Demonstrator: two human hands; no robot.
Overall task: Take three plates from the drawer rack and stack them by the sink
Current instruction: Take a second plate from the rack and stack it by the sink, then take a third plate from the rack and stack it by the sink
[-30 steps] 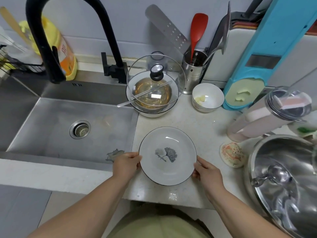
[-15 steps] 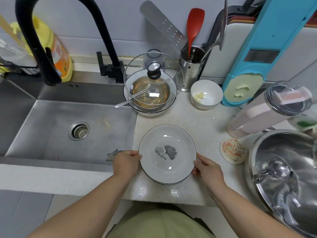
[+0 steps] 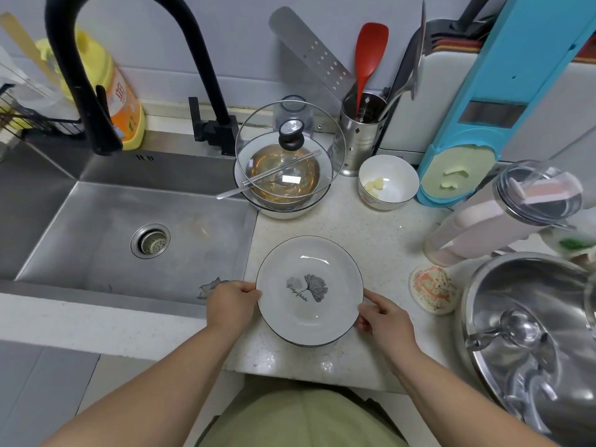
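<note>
White plates (image 3: pixel 309 290) are sitting stacked on the worktop (image 3: pixel 371 230) right of the sink (image 3: pixel 96 227), left hand (image 3: pixel 233 301) and right hand (image 3: pixel 385 314) clamping opposite rims; releasing unevenly risks sliding them off the near edge.

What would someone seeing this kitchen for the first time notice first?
Probably the white plate with a leaf print, on the counter right of the steel sink, with the left hand and right hand at its opposite edges. Next, the black faucet arching over the sink, and the glass lid on a bowl behind the plate.
</note>
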